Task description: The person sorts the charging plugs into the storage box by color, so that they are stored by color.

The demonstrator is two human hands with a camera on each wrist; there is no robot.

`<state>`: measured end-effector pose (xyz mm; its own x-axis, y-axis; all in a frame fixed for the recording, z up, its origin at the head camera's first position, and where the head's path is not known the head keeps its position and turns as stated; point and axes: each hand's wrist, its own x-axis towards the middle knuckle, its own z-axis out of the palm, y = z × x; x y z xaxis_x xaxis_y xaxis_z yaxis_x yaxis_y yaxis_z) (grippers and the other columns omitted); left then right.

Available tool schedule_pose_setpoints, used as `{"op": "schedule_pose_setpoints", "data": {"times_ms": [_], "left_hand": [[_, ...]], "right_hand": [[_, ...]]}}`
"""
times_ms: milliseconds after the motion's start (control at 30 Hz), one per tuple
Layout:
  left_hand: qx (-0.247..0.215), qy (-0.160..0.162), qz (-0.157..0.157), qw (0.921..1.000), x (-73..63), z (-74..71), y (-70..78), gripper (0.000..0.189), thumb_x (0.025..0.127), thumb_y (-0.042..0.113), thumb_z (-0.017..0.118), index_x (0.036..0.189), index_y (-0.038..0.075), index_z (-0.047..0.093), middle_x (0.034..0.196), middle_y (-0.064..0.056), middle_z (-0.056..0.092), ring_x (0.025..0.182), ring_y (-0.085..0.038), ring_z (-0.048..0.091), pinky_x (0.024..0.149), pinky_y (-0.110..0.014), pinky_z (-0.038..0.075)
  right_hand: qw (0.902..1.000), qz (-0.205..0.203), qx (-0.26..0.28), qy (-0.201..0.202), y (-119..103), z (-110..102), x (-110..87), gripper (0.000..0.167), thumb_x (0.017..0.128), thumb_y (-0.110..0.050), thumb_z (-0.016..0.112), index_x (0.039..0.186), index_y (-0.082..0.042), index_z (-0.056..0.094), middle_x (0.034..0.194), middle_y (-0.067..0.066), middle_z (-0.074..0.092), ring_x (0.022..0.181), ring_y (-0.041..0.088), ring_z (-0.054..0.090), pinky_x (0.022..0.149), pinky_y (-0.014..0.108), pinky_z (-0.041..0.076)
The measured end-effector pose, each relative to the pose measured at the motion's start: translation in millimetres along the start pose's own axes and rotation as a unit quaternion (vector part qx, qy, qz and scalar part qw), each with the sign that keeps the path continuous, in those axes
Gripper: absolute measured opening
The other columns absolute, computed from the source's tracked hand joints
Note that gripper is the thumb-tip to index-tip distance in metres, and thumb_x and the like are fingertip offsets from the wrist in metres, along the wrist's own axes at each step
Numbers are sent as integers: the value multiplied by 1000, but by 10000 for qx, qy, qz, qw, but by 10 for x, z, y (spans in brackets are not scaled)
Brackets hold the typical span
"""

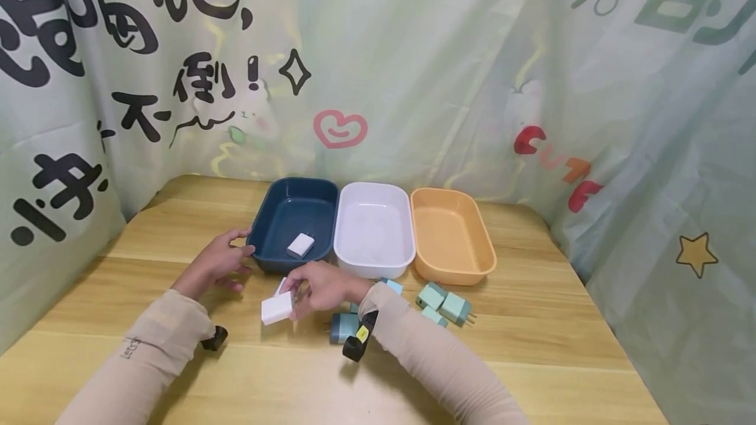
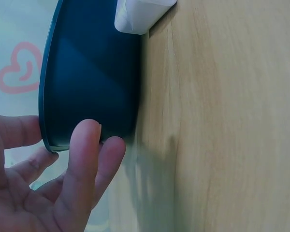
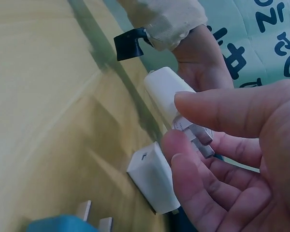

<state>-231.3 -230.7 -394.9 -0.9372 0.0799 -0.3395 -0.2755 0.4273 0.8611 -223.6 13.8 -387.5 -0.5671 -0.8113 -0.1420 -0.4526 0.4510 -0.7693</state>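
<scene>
behind the wooden table hangs a pale green cloth printed with black characters, a pink heart, the word "cute" and an orange star.

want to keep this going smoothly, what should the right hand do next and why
Probably lift the white charger in the right hand over the navy tray and lower it in: the fingers pinch that charger just in front of the tray, and another white charger lies inside.
</scene>
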Motion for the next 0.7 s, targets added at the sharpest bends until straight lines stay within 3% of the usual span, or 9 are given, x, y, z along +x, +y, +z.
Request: {"op": "schedule_pose_setpoints", "data": {"times_ms": [400,700], "left_hand": [[92,39,-108,9999,6,13,19,61,104,21,44,156,14,14,149,-33,25,109,-42,56,62,-42,58],[70,65,-131,9999,-1,9,20,60,104,21,44,156,13,15,148,-33,25,110,-42,55,62,-42,58]], "right_hand": [[9999,-21,22,98,-32,-113,0,35,75,-15,83,107,-11,68,92,-9,65,80,10,60,70,21,50],[9981,-51,575,205,-13,-192,40,33,74,-9,83,104,-8,70,92,-6,67,84,10,60,74,22,52]]}}
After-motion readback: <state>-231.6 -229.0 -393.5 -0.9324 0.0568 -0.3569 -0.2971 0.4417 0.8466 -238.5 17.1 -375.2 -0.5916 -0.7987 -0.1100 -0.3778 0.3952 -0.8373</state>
